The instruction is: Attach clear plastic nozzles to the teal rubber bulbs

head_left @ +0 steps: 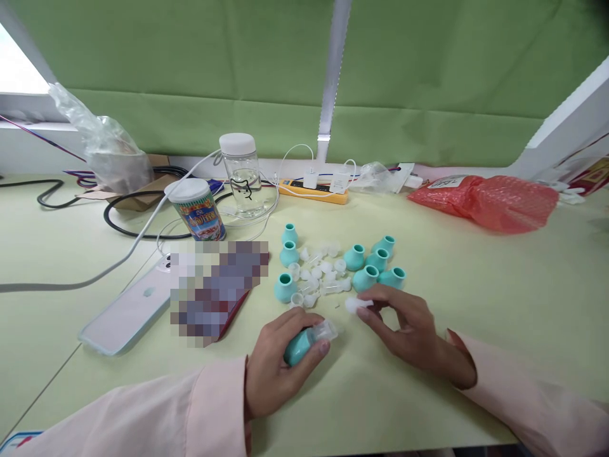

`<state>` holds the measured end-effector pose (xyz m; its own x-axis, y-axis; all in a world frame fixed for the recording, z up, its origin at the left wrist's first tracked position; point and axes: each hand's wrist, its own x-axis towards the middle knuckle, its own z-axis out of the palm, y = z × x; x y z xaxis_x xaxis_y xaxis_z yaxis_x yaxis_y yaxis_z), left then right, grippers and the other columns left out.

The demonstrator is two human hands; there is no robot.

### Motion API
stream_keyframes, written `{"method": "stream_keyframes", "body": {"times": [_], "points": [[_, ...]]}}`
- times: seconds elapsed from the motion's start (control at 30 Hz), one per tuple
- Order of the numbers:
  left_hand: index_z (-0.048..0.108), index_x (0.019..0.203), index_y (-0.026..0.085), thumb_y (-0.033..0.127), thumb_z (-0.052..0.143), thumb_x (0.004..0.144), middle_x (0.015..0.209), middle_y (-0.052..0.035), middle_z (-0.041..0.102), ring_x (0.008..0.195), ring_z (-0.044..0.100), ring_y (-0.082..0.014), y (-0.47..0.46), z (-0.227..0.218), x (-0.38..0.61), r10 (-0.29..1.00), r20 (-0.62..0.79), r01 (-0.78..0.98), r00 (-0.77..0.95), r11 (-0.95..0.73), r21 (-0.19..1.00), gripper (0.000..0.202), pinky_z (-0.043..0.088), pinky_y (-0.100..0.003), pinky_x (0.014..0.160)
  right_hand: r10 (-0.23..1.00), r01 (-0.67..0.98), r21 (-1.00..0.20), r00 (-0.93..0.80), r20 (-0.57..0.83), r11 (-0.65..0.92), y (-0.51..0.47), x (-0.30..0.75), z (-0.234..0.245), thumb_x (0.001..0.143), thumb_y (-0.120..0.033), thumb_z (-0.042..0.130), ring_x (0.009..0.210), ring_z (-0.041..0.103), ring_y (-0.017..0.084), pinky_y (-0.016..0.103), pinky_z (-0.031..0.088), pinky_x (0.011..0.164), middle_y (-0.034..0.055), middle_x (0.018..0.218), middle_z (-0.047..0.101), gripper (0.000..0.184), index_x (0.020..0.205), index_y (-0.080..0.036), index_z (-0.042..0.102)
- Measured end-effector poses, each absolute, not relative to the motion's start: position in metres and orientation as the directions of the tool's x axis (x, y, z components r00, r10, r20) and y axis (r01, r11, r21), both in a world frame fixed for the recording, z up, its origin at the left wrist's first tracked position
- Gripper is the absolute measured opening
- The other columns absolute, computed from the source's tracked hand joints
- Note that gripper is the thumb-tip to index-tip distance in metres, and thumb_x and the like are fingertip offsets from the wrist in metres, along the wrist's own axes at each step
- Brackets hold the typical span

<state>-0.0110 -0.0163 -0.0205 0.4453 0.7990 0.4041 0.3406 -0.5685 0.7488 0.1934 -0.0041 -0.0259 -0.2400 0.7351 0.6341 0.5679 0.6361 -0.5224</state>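
Observation:
My left hand [278, 362] is wrapped round a teal rubber bulb [299, 347] with a clear plastic piece [325, 330] at its end, which points right. Between the thumb and fingertips of my right hand [404, 324] is a small translucent white cap-like piece [354, 305], held just above the table. Behind the hands lies a pile of small clear and white plastic pieces [325, 271]. Teal bulbs with open necks stand on both sides of it, several on the right [365, 279] and three on the left [285, 289].
A phone in a clear case [133, 304] and a blurred-out phone-like object [223, 285] lie at left. Behind them stand a printed canister [197, 212] and a lidded water bottle [245, 181]. At the back are an orange power strip [314, 192], a red bubble-wrap bag [490, 202] and several cables.

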Motion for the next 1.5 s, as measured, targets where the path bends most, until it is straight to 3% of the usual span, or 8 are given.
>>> {"method": "stream_keyframes", "body": {"times": [0.1,0.2,0.5,0.77,1.17,1.37,1.43,1.5], "points": [[0.056,0.088,0.013,0.022,0.051,0.077,0.072,-0.0042,0.056,0.065,0.052,-0.0135,-0.016,-0.02,-0.009,0.797,0.381,0.358,0.468,-0.565,0.743,0.014,0.041,-0.023,0.059,0.852,0.24,-0.82,-0.214,0.477,0.52,-0.012,0.19,-0.021,0.074,-0.015,0.056,0.05,0.052,0.008,0.021,0.045,0.044,0.001,0.069,0.059,0.009,0.082,-0.019,0.057],[0.058,0.088,0.013,0.022,0.051,0.078,0.071,-0.005,0.057,0.064,0.052,-0.0139,-0.016,-0.018,-0.009,0.784,0.369,0.354,0.5,-0.573,0.739,0.016,0.041,-0.023,0.057,0.904,0.06,-0.937,-0.292,0.313,0.344,-0.015,0.186,-0.021,0.073,-0.014,0.057,0.047,0.051,0.007,0.02,0.045,0.041,-0.0003,0.065,0.058,0.009,0.08,-0.019,0.06],[0.061,0.089,0.013,0.023,0.052,0.077,0.068,-0.005,0.054,0.06,0.049,-0.0129,-0.013,-0.023,-0.009,0.759,0.41,0.381,0.506,-0.623,0.683,0.017,0.041,-0.023,0.054,0.879,0.103,-0.929,-0.376,0.294,0.355,-0.009,0.187,-0.02,0.069,-0.011,0.061,0.046,0.052,0.008,0.02,0.045,0.044,-0.0007,0.054,0.057,0.013,0.079,-0.016,0.066],[0.06,0.091,0.015,0.021,0.05,0.078,0.066,-0.0032,0.05,0.06,0.047,-0.0123,-0.012,-0.029,-0.011,0.705,0.451,0.426,0.547,-0.698,0.575,0.017,0.039,-0.023,0.052,0.907,0.194,-0.953,-0.397,0.141,0.233,-0.006,0.187,-0.018,0.068,-0.02,0.062,0.044,0.054,0.009,0.019,0.047,0.043,0.0028,0.055,0.062,0.012,0.076,-0.013,0.068],[0.059,0.088,0.012,0.02,0.049,0.078,0.061,-0.0034,0.049,0.055,0.041,-0.0124,-0.013,-0.029,-0.011,0.602,0.567,0.376,0.562,-0.796,0.474,0.017,0.035,-0.024,0.048,0.868,-0.024,-0.999,-0.496,-0.011,-0.027,-0.007,0.183,-0.021,0.066,-0.021,0.065,0.051,0.058,0.009,0.02,0.05,0.05,0.0012,0.059,0.064,0.01,0.074,-0.016,0.069],[0.06,0.087,0.01,0.019,0.051,0.077,0.061,-0.0046,0.05,0.054,0.041,-0.0126,-0.013,-0.027,-0.009,0.595,0.586,0.359,0.549,-0.802,0.478,0.016,0.036,-0.024,0.047,0.909,-0.014,-1.0,-0.415,0.029,0.025,-0.014,0.178,-0.022,0.065,-0.025,0.065,0.047,0.058,0.01,0.021,0.049,0.045,0.0011,0.055,0.062,0.011,0.067,-0.014,0.067],[0.059,0.089,0.011,0.018,0.05,0.077,0.062,-0.0047,0.051,0.055,0.044,-0.0126,-0.014,-0.026,-0.009,0.612,0.578,0.335,0.54,-0.786,0.52,0.017,0.038,-0.024,0.048,0.922,0.005,-0.99,-0.364,0.13,0.142,-0.018,0.176,-0.021,0.067,-0.021,0.064,0.046,0.057,0.011,0.022,0.048,0.043,0.0003,0.054,0.062,0.005,0.068,-0.016,0.066],[0.057,0.097,0.013,0.019,0.051,0.077,0.069,-0.0058,0.053,0.059,0.048,-0.0131,-0.015,-0.026,-0.011,0.609,0.591,0.271,0.53,-0.781,0.562,0.022,0.041,-0.024,0.051,0.893,0.064,-0.932,-0.316,0.32,0.357,-0.022,0.176,-0.015,0.066,-0.015,0.063,0.045,0.056,0.011,0.023,0.046,0.044,-0.0011,0.052,0.061,0.006,0.071,-0.019,0.065]]}}
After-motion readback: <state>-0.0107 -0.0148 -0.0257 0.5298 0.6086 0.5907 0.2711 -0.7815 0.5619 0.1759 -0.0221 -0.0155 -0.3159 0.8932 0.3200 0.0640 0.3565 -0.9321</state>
